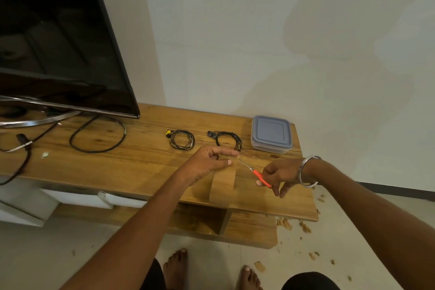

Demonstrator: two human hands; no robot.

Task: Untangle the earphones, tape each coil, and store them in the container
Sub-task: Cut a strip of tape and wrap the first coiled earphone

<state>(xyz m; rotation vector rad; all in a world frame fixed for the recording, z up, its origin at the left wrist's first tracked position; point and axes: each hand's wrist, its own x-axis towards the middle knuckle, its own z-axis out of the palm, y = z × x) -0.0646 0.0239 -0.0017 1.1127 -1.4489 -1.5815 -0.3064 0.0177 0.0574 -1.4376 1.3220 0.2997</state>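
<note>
Two coiled black earphones lie on the wooden table: one with yellow buds [181, 140] to the left, one with dark buds [227, 139] to the right. A lidded clear container with a grey-blue lid [271, 134] stands at the table's far right. My left hand [208, 162] pinches the end of a strip of brown tape pulled up from the tape roll [222, 186], which stands on the table below it. My right hand [280, 175] grips orange-handled scissors [255, 173], their tips touching the tape just beside my left fingertips.
A large dark TV [58, 37] on a metal stand fills the left, with black cables [97, 135] looped on the table. The table's right edge [308, 186] is close to my right hand. Debris litters the floor; my bare feet show below.
</note>
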